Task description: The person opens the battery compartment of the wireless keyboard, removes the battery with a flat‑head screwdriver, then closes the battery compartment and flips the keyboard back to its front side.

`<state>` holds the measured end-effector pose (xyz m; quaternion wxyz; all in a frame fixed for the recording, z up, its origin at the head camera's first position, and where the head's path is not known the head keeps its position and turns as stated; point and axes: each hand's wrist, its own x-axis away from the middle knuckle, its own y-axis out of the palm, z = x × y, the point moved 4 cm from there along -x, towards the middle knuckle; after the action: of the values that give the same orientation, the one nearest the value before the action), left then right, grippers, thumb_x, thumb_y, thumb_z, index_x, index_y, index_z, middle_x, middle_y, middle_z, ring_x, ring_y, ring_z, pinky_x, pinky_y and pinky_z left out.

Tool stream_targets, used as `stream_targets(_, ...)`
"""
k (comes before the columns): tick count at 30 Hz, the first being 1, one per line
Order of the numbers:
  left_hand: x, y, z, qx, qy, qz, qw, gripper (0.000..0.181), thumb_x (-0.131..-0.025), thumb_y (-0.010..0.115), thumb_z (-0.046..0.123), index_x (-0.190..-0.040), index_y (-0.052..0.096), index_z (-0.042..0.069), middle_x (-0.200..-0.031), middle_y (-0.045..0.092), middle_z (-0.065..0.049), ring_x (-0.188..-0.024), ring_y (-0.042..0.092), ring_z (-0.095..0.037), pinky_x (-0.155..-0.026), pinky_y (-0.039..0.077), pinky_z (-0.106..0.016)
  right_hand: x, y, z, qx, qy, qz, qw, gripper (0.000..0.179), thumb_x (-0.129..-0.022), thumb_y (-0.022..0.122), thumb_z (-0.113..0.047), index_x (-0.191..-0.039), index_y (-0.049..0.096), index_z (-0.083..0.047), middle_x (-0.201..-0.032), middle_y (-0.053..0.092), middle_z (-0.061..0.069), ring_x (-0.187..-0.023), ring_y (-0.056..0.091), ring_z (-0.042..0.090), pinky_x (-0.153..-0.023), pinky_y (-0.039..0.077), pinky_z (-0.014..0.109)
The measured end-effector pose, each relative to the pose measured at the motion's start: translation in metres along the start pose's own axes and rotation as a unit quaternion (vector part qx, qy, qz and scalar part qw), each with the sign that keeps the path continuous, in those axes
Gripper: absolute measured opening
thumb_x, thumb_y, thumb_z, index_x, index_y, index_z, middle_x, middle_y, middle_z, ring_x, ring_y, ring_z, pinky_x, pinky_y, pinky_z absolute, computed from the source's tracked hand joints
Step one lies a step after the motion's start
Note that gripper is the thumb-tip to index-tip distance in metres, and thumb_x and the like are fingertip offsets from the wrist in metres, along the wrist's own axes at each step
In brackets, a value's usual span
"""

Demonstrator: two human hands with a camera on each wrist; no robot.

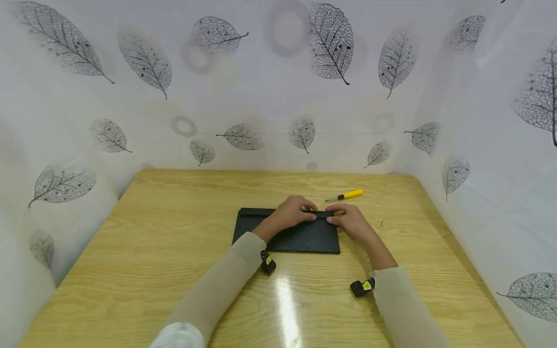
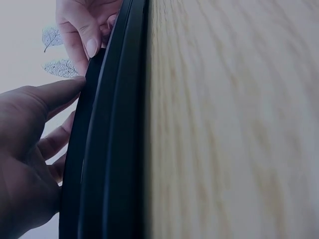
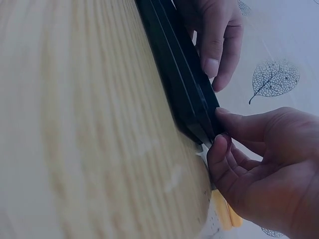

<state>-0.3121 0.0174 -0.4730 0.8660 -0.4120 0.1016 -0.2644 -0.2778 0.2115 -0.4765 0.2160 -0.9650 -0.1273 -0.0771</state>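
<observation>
A flat black rectangular panel [image 1: 300, 239] lies on the wooden table. Along its far edge runs a raised black strip [image 1: 256, 211]. My left hand [image 1: 289, 212] reaches across the panel and holds the strip right of its middle, thumb on the near side and fingers over the far side. At the strip's right end, my right hand [image 1: 352, 223] pinches the corner between thumb and fingers, as the right wrist view shows with the black strip [image 3: 187, 64] beside the fingertips. The two hands are a short gap apart.
A screwdriver with a yellow handle [image 1: 352, 194] lies behind the panel, just beyond my right hand. Small black wrist cameras [image 1: 268, 263] sit at both cuffs. White cloth with leaf prints [image 1: 261, 96] hangs around the wooden table [image 1: 174, 212] at its back and sides.
</observation>
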Motion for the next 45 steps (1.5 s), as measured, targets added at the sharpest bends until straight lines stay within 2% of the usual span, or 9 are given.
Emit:
stream_targets(10, 0.000, 0.003, 0.004, -0.051, -0.037, 0.012, 0.9979, 0.028, -0.095, 0.070, 0.042, -0.122, 0.074, 0.035, -0.117, 0.066, 0.007, -0.103, 0.062, -0.012, -0.081, 0.051, -0.031, 0.000, 0.001, 0.002, 0.003, 0.002, 0.004, 1.0000, 0.038, -0.099, 0.065, -0.010, -0.136, 0.061, -0.002, -0.130, 0.060, 0.023, -0.079, 0.060, 0.019, -0.064, 0.051, 0.029)
stream_targets(21, -0.002, 0.005, 0.009, -0.086, -0.033, 0.041, 0.9949, 0.021, -0.093, 0.072, 0.041, -0.112, 0.077, 0.032, -0.102, 0.065, 0.008, -0.085, 0.060, -0.009, -0.070, 0.050, -0.030, -0.001, 0.002, 0.002, -0.010, 0.003, 0.003, 0.9999, 0.038, -0.098, 0.066, -0.010, -0.135, 0.061, -0.001, -0.129, 0.061, 0.023, -0.072, 0.056, 0.017, -0.061, 0.050, 0.029)
stream_targets(25, -0.005, 0.006, 0.011, -0.103, -0.036, 0.042, 0.9932, 0.020, -0.093, 0.072, 0.041, -0.110, 0.077, 0.032, -0.103, 0.065, 0.008, -0.088, 0.060, -0.010, -0.073, 0.051, -0.032, -0.001, 0.002, 0.001, -0.008, 0.004, 0.005, 0.9999, 0.038, -0.099, 0.065, -0.010, -0.135, 0.061, -0.001, -0.128, 0.061, 0.023, -0.070, 0.055, 0.017, -0.060, 0.049, 0.028)
stream_targets(31, -0.011, 0.007, 0.014, -0.123, -0.045, 0.025, 0.9911, 0.021, -0.094, 0.071, 0.042, -0.110, 0.076, 0.030, -0.108, 0.069, 0.010, -0.096, 0.063, -0.012, -0.081, 0.052, -0.037, -0.001, 0.002, 0.002, -0.014, 0.005, 0.005, 0.9999, 0.038, -0.098, 0.065, -0.008, -0.135, 0.061, 0.000, -0.126, 0.063, 0.024, -0.069, 0.055, 0.016, -0.059, 0.048, 0.027)
stream_targets(36, -0.014, 0.006, 0.015, -0.114, -0.053, 0.000, 0.9920, 0.023, -0.095, 0.070, 0.041, -0.113, 0.076, 0.027, -0.110, 0.072, 0.011, -0.096, 0.065, -0.010, -0.086, 0.052, -0.038, -0.001, 0.002, 0.002, -0.011, 0.000, 0.003, 0.9999, 0.039, -0.098, 0.065, -0.008, -0.135, 0.060, 0.001, -0.127, 0.062, 0.025, -0.068, 0.055, 0.016, -0.059, 0.048, 0.028)
stream_targets(45, -0.014, 0.005, 0.015, -0.042, -0.069, -0.036, 0.9961, 0.024, -0.097, 0.069, 0.036, -0.115, 0.075, 0.022, -0.108, 0.071, 0.007, -0.089, 0.063, -0.009, -0.083, 0.051, -0.035, -0.001, 0.001, 0.002, -0.002, 0.010, 0.013, 0.9999, 0.037, -0.098, 0.066, -0.010, -0.133, 0.062, -0.002, -0.120, 0.064, 0.021, -0.063, 0.052, 0.017, -0.058, 0.049, 0.029)
